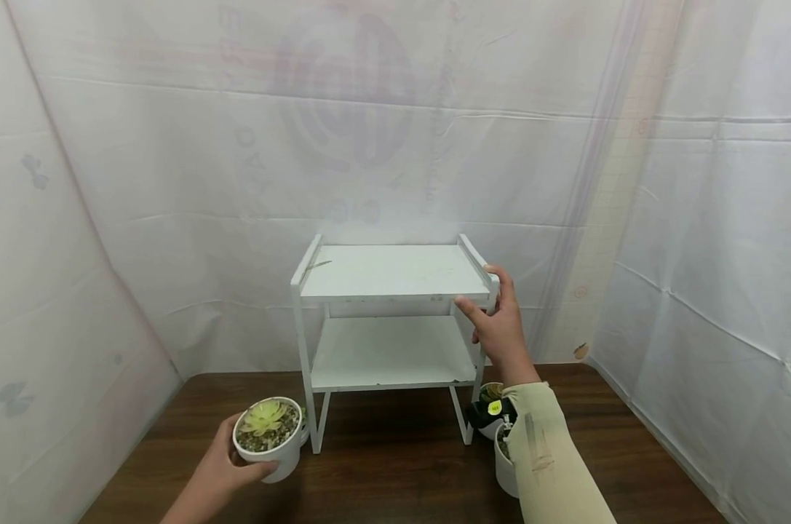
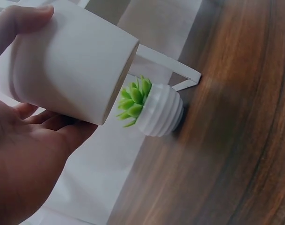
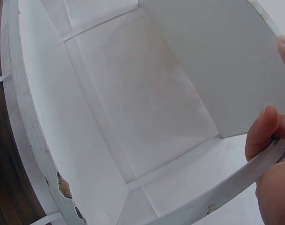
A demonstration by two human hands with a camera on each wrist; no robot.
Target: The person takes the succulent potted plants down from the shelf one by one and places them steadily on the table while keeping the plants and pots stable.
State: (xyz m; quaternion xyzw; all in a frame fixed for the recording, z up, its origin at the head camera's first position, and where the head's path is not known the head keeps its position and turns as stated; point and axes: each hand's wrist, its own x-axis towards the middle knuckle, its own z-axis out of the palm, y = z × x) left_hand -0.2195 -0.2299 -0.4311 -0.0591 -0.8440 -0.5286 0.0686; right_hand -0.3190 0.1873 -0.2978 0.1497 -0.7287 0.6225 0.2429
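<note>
My left hand [image 1: 220, 469] holds a white pot [image 1: 282, 464] with a pale green succulent [image 1: 264, 417] set in gravel, left of a white two-tier shelf rack [image 1: 395, 271]. In the left wrist view, thumb and fingers lie on opposite sides of the pot, which is off the table. Beyond it stands a small bright green succulent [image 2: 135, 99] in a ribbed white pot [image 2: 161, 111], beside a rack leg. My right hand [image 1: 502, 331] grips the rack's front right post just below the top shelf; in the right wrist view, curled fingers [image 3: 261, 131] wrap the post.
Both rack shelves are bare. By its right legs, partly behind my sleeve [image 1: 546, 451], stand a white pot [image 1: 505, 469] and another potted plant [image 1: 492, 391], with a black item with a yellow tag [image 1: 495, 407]. White sheeting [image 1: 395, 160] surrounds the brown wooden table [image 1: 382, 480].
</note>
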